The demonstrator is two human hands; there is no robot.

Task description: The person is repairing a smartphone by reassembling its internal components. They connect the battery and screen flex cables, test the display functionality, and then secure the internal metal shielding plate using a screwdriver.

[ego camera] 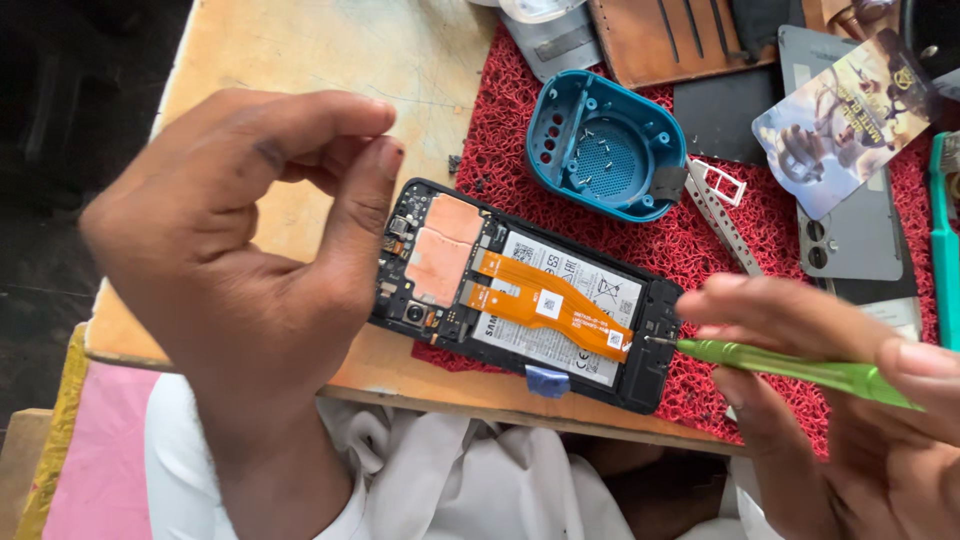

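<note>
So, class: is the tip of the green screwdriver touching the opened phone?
Touching. In the head view, the metal tip of the green screwdriver, held in the right hand, meets the lower end of the opened phone with no visible gap.

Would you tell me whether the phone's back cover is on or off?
Off: the phone lies open, with its battery, orange flex cable and copper shield exposed.

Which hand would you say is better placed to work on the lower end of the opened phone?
Likely the right hand: its green screwdriver already has its tip at the opened phone's lower end. The left hand is raised, empty.
</note>
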